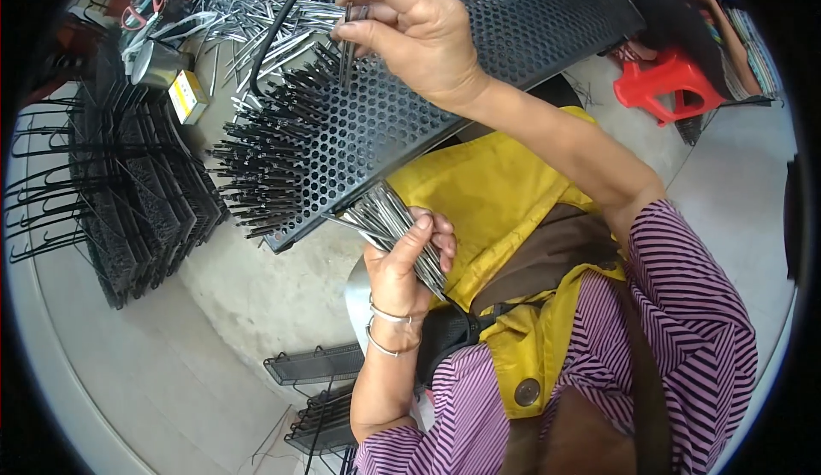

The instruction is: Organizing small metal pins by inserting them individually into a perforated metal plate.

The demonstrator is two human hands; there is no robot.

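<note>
**Pin loading at the perforated plate: hands and stock**

Your right hand (419, 35) is up over the black perforated plate (479, 73), fingers pinched together on a few thin metal pins (346, 43), their lower ends pointing down at the holes. The plate rests tilted across your lap, its near edge against your yellow apron (496, 193). Its left end is already bristling with upright pins (274, 159); the right part shows bare holes.

Your left hand (406, 265) is closed around a bundle of pins (393, 218), which fans out just below the plate's near edge. Two bangles (389, 330) sit on that wrist.

In my judgement the pins are light, stiff and smooth, so they will slide against each other and slip from a loose hold. Pinch them near the top end, as you do now, leaving the lower end free. Keep the bundle gripped about its middle so it does not splay.

Beyond the plate's far edge lies a loose heap of bright pins (248, 0). On the floor to your left stands a stack of black wire racks (128, 193); a small yellow box (188, 94) lies near it. A red plastic stool (667, 86) stands to your right.
</note>
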